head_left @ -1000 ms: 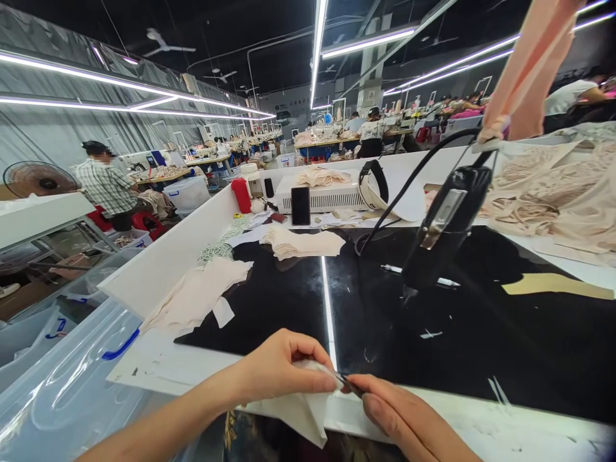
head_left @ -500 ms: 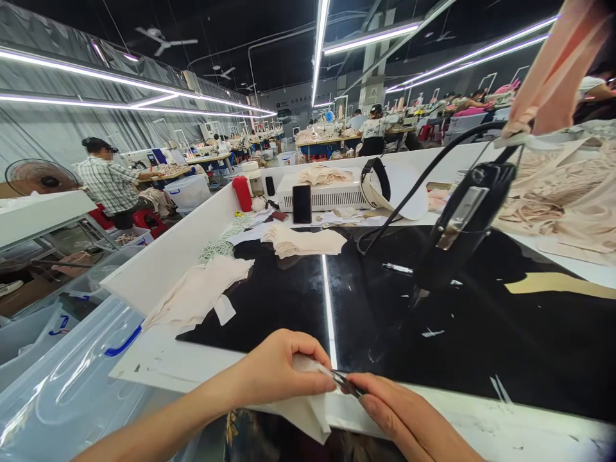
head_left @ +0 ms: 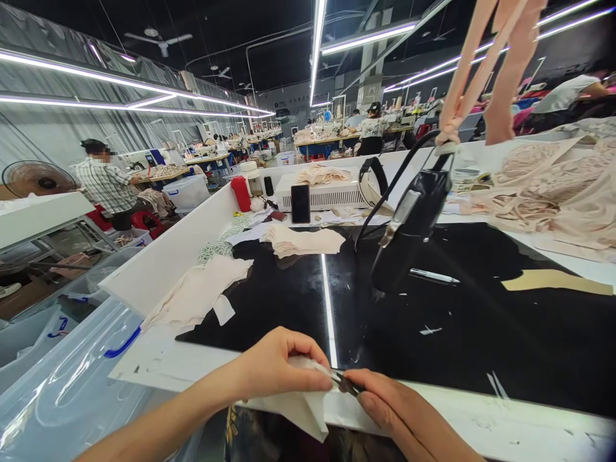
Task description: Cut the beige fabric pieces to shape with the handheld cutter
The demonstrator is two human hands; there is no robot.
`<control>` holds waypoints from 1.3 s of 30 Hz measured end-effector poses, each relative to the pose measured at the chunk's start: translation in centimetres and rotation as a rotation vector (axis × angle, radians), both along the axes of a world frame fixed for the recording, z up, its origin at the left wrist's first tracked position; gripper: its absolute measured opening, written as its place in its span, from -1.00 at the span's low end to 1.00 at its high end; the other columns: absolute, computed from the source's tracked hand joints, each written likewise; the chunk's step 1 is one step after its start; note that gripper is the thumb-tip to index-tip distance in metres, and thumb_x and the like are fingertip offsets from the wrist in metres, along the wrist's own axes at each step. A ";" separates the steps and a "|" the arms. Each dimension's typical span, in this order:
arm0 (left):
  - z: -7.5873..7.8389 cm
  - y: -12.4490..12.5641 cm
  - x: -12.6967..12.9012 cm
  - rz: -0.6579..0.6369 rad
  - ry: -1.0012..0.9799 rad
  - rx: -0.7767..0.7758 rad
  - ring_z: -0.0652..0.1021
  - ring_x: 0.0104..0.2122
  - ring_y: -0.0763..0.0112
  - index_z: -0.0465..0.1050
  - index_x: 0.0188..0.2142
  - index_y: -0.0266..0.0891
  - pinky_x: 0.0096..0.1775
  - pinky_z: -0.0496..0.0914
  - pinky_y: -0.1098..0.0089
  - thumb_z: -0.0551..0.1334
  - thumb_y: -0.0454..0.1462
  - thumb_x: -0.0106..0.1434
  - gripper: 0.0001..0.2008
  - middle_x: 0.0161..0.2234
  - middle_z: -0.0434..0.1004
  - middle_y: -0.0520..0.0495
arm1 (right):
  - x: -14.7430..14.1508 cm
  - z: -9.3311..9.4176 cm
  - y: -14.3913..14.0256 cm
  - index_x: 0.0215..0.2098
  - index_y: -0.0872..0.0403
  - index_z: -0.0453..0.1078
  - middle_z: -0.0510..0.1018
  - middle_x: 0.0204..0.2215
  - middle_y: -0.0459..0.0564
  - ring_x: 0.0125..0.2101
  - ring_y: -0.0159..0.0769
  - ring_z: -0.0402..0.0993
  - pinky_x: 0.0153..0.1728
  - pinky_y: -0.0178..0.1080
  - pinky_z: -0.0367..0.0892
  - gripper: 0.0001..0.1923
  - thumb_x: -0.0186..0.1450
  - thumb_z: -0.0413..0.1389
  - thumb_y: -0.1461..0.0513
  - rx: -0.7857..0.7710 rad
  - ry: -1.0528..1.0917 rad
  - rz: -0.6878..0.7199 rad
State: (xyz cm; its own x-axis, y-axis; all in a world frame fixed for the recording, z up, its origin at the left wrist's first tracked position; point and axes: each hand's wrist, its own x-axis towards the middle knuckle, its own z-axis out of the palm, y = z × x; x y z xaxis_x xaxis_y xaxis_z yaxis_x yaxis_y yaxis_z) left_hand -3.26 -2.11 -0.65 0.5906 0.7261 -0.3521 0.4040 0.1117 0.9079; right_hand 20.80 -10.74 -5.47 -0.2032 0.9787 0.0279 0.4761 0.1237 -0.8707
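My left hand (head_left: 283, 366) is closed on a cream-white cloth piece (head_left: 303, 414), pinching its folded edge between thumb and fingers. The cloth hangs down below the table's front edge, over my lap. My right hand (head_left: 404, 410) is closed around a small pair of thread snips (head_left: 345, 384). Their metal tips touch or nearly touch the cloth's edge by my left thumb. The grip hides most of the handles, and the contact point is too small to make out.
A black corded tool (head_left: 409, 224) hangs over the black mat (head_left: 298, 308) from pink fabric strips (head_left: 474, 77). Cut cloth stacks (head_left: 305, 242), a pen (head_left: 434, 276), a phone (head_left: 301, 204) and a fabric pile (head_left: 563, 186) lie around. A low white wall (head_left: 168, 247) edges the table.
The hanging black tool and its pink strips have swung to the left. Both hands, the cloth and the snips stay almost in place.
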 end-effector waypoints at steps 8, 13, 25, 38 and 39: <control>0.1 0.0 -0.3 -0.002 -0.004 0.035 0.41 -0.40 0.47 0.70 -0.30 -0.30 -0.35 0.23 0.47 0.53 -0.09 0.08 -0.68 -0.39 0.55 0.01 | 0.1 -0.7 0.4 0.12 -0.11 0.62 0.76 0.02 0.03 -0.04 -0.09 0.72 0.04 -0.18 0.57 -0.42 0.53 -0.08 -0.20 -0.071 0.056 0.084; 0.1 -0.1 -0.2 -0.008 0.005 0.092 0.42 -0.39 0.47 0.70 -0.31 -0.28 -0.35 0.24 0.47 0.52 -0.11 0.10 -0.72 -0.37 0.56 0.02 | 0.0 -0.4 0.3 0.09 -0.14 0.65 0.78 -0.02 0.01 -0.03 -0.06 0.73 -0.01 -0.20 0.60 -0.40 0.52 -0.10 -0.22 -0.005 0.052 0.058; 0.7 -0.3 -0.1 -0.031 0.017 0.166 0.48 -0.33 0.43 0.70 -0.33 -0.23 -0.28 0.28 0.46 0.48 -0.13 0.14 -0.79 -0.31 0.61 0.02 | -0.6 -0.1 0.4 -0.12 -0.15 0.66 0.76 -0.27 -0.08 -0.20 -0.16 0.72 -0.16 -0.31 0.55 -0.34 0.49 -0.14 -0.31 -0.004 0.097 0.057; 1.0 -0.7 -0.1 -0.012 0.064 0.264 0.56 -0.29 0.39 0.70 -0.32 -0.22 -0.22 0.34 0.46 0.43 -0.20 0.19 -0.87 -0.30 0.64 0.03 | -0.6 -1.2 0.1 0.05 -0.12 0.66 0.79 -0.05 -0.01 -0.08 -0.11 0.75 -0.07 -0.29 0.60 -0.39 0.52 -0.09 -0.23 0.072 -0.005 -0.019; 0.9 -0.7 0.0 -0.011 0.069 0.271 0.56 -0.29 0.39 0.70 -0.32 -0.22 -0.22 0.35 0.46 0.43 -0.20 0.19 -0.87 -0.30 0.65 0.03 | -0.7 -1.2 0.0 0.06 -0.13 0.66 0.79 -0.04 -0.02 -0.09 -0.11 0.75 -0.08 -0.29 0.61 -0.40 0.52 -0.09 -0.23 0.077 -0.008 -0.016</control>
State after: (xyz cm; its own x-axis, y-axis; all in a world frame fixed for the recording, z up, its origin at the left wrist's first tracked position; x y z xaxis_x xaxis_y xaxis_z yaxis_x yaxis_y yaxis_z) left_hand -3.26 -2.81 0.25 0.5807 0.7927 -0.1855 0.4654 -0.1362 0.8745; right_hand 20.11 -10.70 -6.63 -0.1879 0.9769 0.1021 0.4853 0.1827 -0.8550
